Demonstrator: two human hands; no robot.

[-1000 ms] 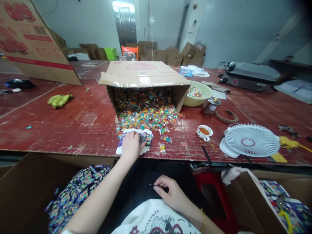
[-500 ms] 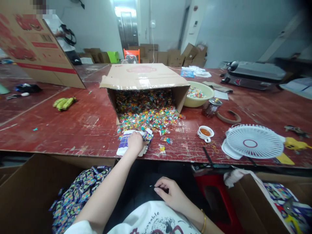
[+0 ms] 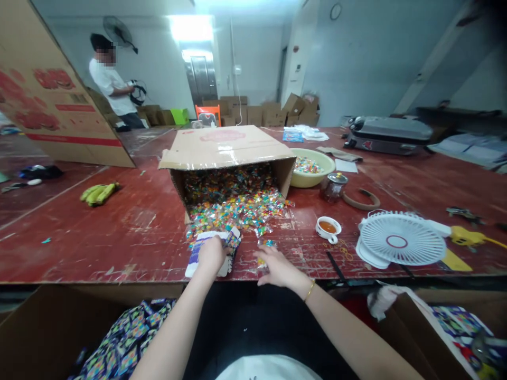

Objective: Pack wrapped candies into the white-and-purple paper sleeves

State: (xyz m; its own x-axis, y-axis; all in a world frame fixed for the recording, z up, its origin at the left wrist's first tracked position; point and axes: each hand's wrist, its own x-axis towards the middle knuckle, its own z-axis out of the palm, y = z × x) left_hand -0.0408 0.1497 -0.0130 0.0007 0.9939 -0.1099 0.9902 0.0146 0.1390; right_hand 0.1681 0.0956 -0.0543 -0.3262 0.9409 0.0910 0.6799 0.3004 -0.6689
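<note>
My left hand (image 3: 211, 255) is closed over a small white and purple carton (image 3: 193, 259) lying near the table's front edge. A colourful printed end (image 3: 233, 237) sticks out to the right of its fingers; whether it is a flap or a separate packet I cannot tell. My right hand (image 3: 277, 266) reaches over the table edge with fingers apart, above loose wrapped candies (image 3: 261, 262) that it partly hides. Behind both hands, many clear-wrapped multicoloured candies (image 3: 237, 211) spill from a cardboard box (image 3: 233, 145) lying on its side.
Right of the box stand a yellow bowl (image 3: 315, 177) of candies, a lidded jar (image 3: 335, 187), a cup (image 3: 328, 228) and a white fan (image 3: 400, 240). Bananas (image 3: 99, 194) lie left. Below the edge are boxes of printed packets (image 3: 130, 338). A person (image 3: 113, 87) stands far left.
My right hand has moved from my lap up and forward to the loose candies, its fingers spreading. My left hand stays on the carton. The view has tilted up.
</note>
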